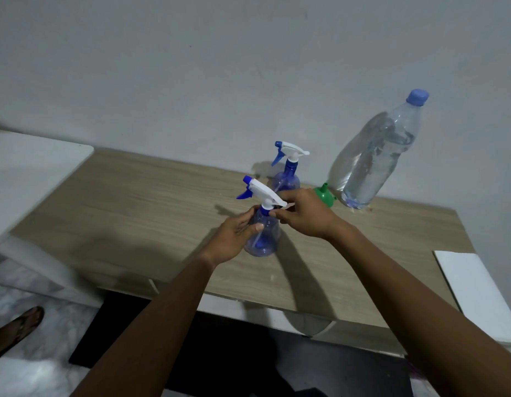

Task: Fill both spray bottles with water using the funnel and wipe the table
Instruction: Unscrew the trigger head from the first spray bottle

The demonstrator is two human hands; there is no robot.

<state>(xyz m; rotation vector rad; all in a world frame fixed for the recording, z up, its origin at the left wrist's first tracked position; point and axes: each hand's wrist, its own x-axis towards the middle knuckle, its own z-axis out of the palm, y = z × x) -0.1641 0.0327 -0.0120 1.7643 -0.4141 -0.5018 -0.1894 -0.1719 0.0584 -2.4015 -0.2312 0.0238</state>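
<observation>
Two blue see-through spray bottles with white and blue trigger heads stand on the wooden table (128, 202). My left hand (234, 237) grips the body of the near spray bottle (264, 239). My right hand (301, 214) pinches the collar under its trigger head. The far spray bottle (287, 173) stands behind, untouched. A small green funnel (325, 194) lies on the table, partly hidden behind my right hand. To its right a large clear water bottle (374, 159) with a blue cap stands upright, holding water.
A white cloth or board (477, 293) lies at the table's right front corner. A white surface (28, 173) adjoins the table on the left. A wall runs close behind the table. A sandalled foot (19, 328) shows on the floor, lower left.
</observation>
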